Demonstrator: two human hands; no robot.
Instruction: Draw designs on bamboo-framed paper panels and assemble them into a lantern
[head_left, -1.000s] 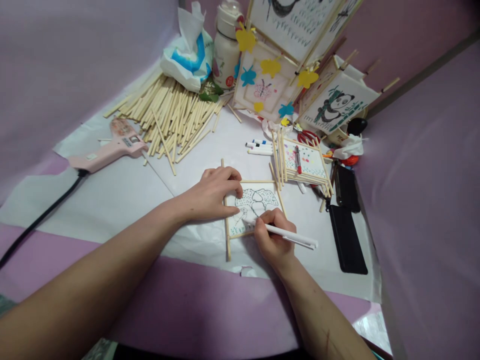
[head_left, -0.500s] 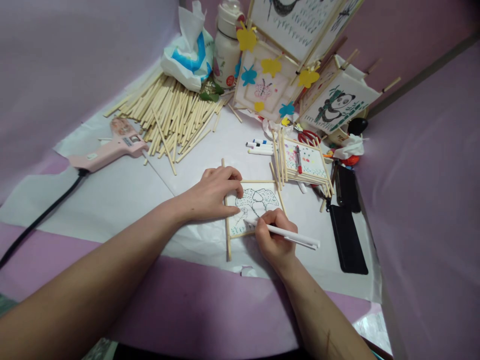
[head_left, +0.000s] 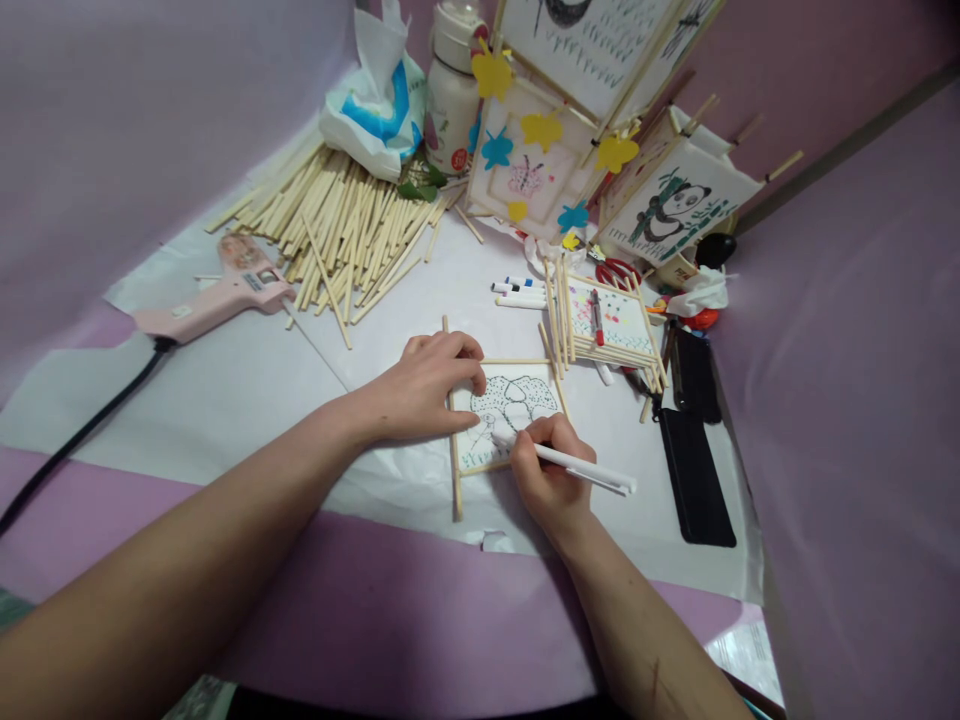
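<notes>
A white panel [head_left: 517, 392] framed with thin wooden sticks lies on the white sheet, bearing a dotted drawing and green grass strokes. Across its left side rests my left hand [head_left: 442, 385], fingers spread and curved over the left stick and the paper. My right hand [head_left: 553, 470] is closed around a white pen [head_left: 581, 467]. The pen's tip is at the lower middle of the drawing, close to my left thumb. The right palm side covers the panel's lower right corner.
Loose wooden sticks [head_left: 352, 230] lie behind a pink glue gun [head_left: 214, 300] at the left. Stacked stick frames [head_left: 611, 320], markers [head_left: 521, 293] and a black pouch [head_left: 694, 480] are at the right. Behind stand a bottle [head_left: 452, 95], tissues [head_left: 379, 115] and a panda lantern [head_left: 671, 200].
The pen in my right hand has shifted very slightly, its tip a little to the right on the drawing. My left hand stays in place.
</notes>
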